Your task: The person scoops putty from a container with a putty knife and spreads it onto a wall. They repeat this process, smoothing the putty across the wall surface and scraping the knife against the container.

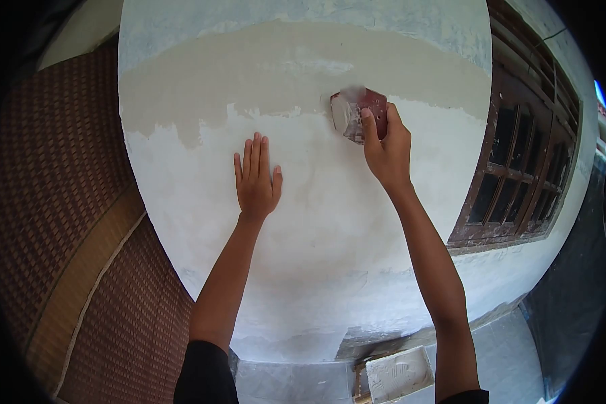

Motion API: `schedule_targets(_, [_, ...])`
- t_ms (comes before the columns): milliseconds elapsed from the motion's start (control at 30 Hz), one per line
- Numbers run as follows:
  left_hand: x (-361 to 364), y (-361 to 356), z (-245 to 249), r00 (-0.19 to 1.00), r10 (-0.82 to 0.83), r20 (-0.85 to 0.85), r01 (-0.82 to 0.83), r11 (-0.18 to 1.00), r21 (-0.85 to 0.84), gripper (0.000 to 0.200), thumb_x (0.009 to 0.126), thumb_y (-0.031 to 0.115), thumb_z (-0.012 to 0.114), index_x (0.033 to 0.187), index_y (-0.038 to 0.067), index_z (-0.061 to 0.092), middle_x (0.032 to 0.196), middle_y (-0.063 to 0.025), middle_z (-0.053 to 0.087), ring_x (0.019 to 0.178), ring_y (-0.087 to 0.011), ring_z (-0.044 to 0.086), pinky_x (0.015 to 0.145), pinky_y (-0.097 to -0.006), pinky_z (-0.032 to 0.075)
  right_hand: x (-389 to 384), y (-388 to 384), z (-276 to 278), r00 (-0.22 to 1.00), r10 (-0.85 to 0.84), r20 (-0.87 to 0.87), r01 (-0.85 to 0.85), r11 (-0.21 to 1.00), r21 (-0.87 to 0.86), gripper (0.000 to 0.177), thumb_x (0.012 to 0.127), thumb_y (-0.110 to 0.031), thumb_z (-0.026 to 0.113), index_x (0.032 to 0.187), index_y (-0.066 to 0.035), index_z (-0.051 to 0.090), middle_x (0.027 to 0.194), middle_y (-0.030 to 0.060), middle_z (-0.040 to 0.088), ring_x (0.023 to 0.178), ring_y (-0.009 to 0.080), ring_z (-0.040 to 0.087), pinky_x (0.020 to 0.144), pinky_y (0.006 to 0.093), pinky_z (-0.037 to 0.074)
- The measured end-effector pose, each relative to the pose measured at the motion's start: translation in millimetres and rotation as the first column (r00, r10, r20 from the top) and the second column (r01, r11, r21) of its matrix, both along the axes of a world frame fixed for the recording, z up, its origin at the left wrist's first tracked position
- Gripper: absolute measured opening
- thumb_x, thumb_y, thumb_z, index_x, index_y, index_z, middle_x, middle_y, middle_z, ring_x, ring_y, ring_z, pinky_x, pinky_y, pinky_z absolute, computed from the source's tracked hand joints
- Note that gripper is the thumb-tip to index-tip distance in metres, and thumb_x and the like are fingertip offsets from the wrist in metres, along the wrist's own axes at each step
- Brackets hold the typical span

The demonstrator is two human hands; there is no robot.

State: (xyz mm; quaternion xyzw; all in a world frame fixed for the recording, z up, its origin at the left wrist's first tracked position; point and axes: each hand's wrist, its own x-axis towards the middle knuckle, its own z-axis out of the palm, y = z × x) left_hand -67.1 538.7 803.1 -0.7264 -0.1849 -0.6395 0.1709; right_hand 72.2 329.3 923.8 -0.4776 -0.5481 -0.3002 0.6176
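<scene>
My left hand (256,182) lies flat on the white wall (316,229), fingers stretched out and nothing in it. Higher and to the right, my right hand (392,151) grips a dark red putty spreader (376,111), thumb on its face. Whitish putty coats the left part of the spreader, which is against or very near the wall; the exact contact cannot be made out. Behind it runs a beige band (202,81) with a ragged lower edge, where it meets the whiter coat. The fingers behind the spreader are hidden.
A woven brown panel (81,148) borders the wall on the left. To the right is a brown wooden window (518,161) with panes. Below, a white tray (398,374) smeared with putty stands near the wall's foot, above the grey floor (289,384).
</scene>
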Motion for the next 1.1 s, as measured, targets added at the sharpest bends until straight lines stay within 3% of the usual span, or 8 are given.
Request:
schedule_targets(100, [0,-1,1,1.000,-0.007,0.006,0.007,1.000,0.017,0.063,0.096,0.017,0.049,0.155,0.002,0.032,0.161,-0.0141,0.032,0.151,-0.0311,0.026,0.122,-0.0527,0.013,11,16,0,0.994,0.013,-0.106,-0.012,1.000,0.014,0.023,0.100,-0.018,0.059,0.108,0.004,0.058,0.082,0.0137,0.069,0.068,0.0174,0.065,0.065,0.0310,0.051])
schedule_targets(300, [0,0,2,1.000,-0.009,-0.005,0.009,1.000,0.014,0.064,0.095,0.017,0.048,0.155,0.002,0.031,0.162,-0.0140,0.031,0.151,-0.0308,0.025,0.122,-0.0526,0.013,17,35,3,0.998,-0.006,-0.055,0.010,0.997,0.079,0.026,0.099,-0.018,0.061,0.111,0.005,0.058,0.087,0.0169,0.071,0.074,0.0223,0.070,0.070,0.0337,0.054])
schedule_targets(433, [0,-1,2,1.000,0.001,-0.003,-0.001,1.000,0.020,0.064,0.095,0.017,0.047,0.155,0.002,0.031,0.161,-0.0142,0.032,0.151,-0.0311,0.025,0.122,-0.0522,0.013,11,38,8,0.992,0.027,-0.121,-0.022,0.999,0.043,0.026,0.099,-0.018,0.060,0.111,0.005,0.058,0.088,0.0184,0.071,0.075,0.0261,0.071,0.071,0.0354,0.054])
schedule_targets(500, [1,-2,3,1.000,0.003,-0.004,-0.003,1.000,0.024,0.064,0.095,0.017,0.047,0.155,0.002,0.031,0.161,-0.0143,0.032,0.151,-0.0312,0.025,0.122,-0.0521,0.013,10,42,10,0.999,-0.013,-0.037,0.016,0.997,0.075,0.025,0.099,-0.017,0.060,0.110,0.005,0.058,0.087,0.0194,0.071,0.075,0.0298,0.071,0.070,0.0364,0.054])
schedule_targets(700, [0,1,1,1.000,0.009,-0.006,-0.009,1.000,0.027,0.064,0.096,0.018,0.047,0.155,0.002,0.031,0.162,-0.0140,0.031,0.151,-0.0312,0.025,0.122,-0.0523,0.013,18,49,10,0.992,-0.118,-0.037,0.121,0.987,0.110,0.025,0.096,-0.018,0.061,0.108,0.004,0.058,0.088,0.0219,0.066,0.076,0.0355,0.067,0.071,0.0435,0.053])
schedule_targets(1100, [-2,2,2,1.000,0.015,0.001,-0.015,0.999,0.037,0.062,0.097,0.018,0.045,0.155,0.002,0.031,0.162,-0.0138,0.031,0.151,-0.0313,0.025,0.122,-0.0528,0.013,46,19,11,0.970,-0.193,-0.147,0.216,0.963,0.161,0.025,0.096,-0.021,0.062,0.099,0.003,0.059,0.088,0.0226,0.067,0.077,0.0360,0.068,0.070,0.0437,0.054])
